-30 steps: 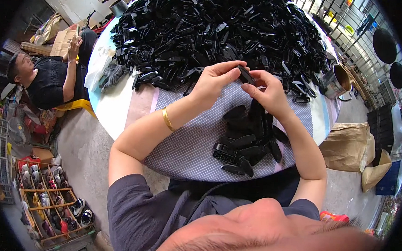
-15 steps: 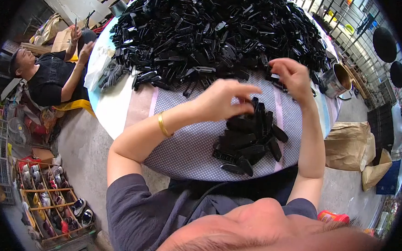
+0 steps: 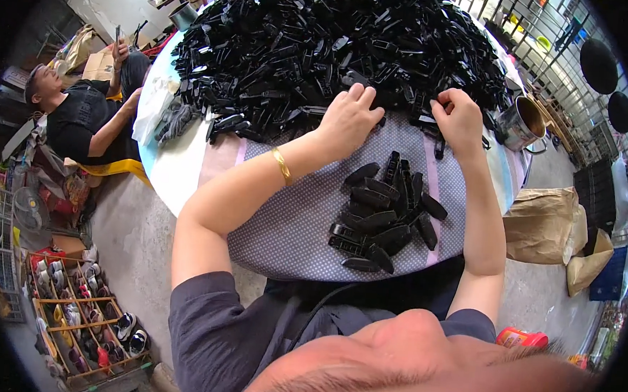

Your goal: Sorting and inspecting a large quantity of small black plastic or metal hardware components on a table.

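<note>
In the head view, the left hand (image 3: 346, 123) bends its fingers at the near edge of the large pile (image 3: 322, 47); what they hold, one cannot tell. The right hand (image 3: 462, 124), at the pile's near right edge, has thumb and forefinger almost together beside a black piece (image 3: 423, 119); its grip is unclear. The small heap (image 3: 390, 225) lies nearer the person than the pile. Probably, fingertips should take one loose edge piece, without dragging its neighbours.

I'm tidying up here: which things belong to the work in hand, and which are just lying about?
In use: left hand and right hand, at the large black heap; small pile of black pieces; tablecloth.

Apparently lying about: metal can; grey cloth bundle; shoe rack; brown paper bag.
</note>
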### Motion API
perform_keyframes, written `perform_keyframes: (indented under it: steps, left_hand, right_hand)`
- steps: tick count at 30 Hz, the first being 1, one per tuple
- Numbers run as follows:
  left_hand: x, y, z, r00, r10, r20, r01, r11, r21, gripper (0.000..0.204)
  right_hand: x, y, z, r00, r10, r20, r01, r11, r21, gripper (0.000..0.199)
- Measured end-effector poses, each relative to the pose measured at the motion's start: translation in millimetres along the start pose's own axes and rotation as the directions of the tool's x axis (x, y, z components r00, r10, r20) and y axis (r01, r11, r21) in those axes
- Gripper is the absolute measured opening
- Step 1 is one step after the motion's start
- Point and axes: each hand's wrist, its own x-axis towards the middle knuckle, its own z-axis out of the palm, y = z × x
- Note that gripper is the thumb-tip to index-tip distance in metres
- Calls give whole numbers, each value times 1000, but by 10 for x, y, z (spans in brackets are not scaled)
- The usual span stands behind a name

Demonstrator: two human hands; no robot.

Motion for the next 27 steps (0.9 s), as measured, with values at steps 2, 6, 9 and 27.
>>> perform_keyframes:
  steps: [2, 6, 9, 27]
  left_hand:
    - [0, 29, 9, 1000, 18, -24, -17, 999, 31, 21]
    - [-50, 83, -51, 976, -94, -197, 5, 912, -411, 21]
    - [-4, 74, -96, 883, -426, 195, 368, 374, -852, 18]
    - [-51, 107, -118, 860, -466, 206, 235, 4, -972, 31]
  right_hand:
    - [-6, -55, 59, 1000, 7, 21, -13, 948, 317, 25]
    - [-78, -305, 35, 974, 38, 223, -214, 479, 851, 38]
    - [-127, -345, 125, 972, 24, 236, -235, 216, 948, 38]
    - [-366, -597, 225, 978, -209, 26, 166, 843, 512, 21]
